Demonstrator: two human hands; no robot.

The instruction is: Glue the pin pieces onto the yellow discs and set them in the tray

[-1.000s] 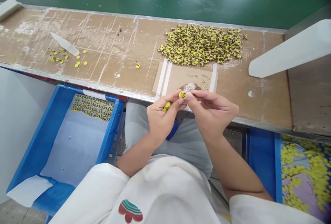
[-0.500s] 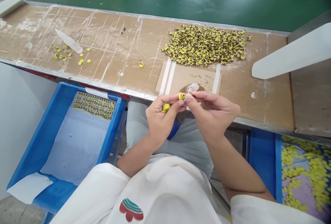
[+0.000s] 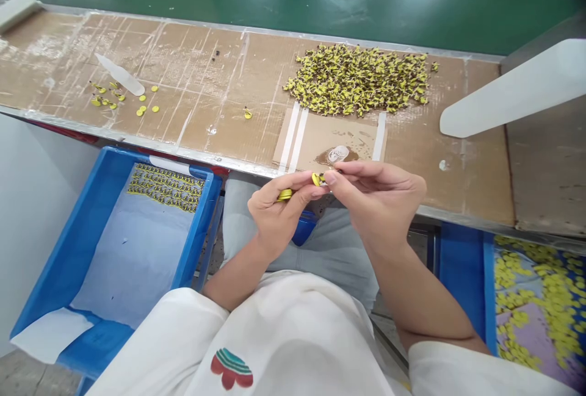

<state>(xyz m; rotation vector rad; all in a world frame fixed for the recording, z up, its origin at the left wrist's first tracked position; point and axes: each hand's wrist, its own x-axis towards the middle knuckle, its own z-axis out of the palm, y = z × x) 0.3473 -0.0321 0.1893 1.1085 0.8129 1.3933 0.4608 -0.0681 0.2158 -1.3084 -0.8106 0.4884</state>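
My left hand (image 3: 274,215) pinches a small yellow disc (image 3: 316,180) between thumb and forefinger, and further yellow discs (image 3: 284,194) are tucked in its curled fingers. Fingertips of my right hand (image 3: 382,201) are closed against a small dark-and-yellow figure piece (image 3: 323,180) at that disc, partly hidden by the thumb. Just beyond the hands, a whitish blob of paste (image 3: 339,154) lies in a wet brown patch on a taped cardboard sheet (image 3: 306,140). Behind it spreads a heap of small yellow-and-dark pieces (image 3: 359,79).
At left stands a blue tray (image 3: 86,243) with rows of finished-looking pieces (image 3: 165,187) on a pale sheet. Another blue bin (image 3: 489,298) at right holds many yellow discs (image 3: 549,298). A white blade-like strip (image 3: 121,74) lies near scattered discs; a long white bar (image 3: 508,91) juts in from the right.
Both hands stay together at the table's front edge. My left hand has shifted slightly left and turned a little, and the pinched disc is tilted differently. The view has moved slightly.
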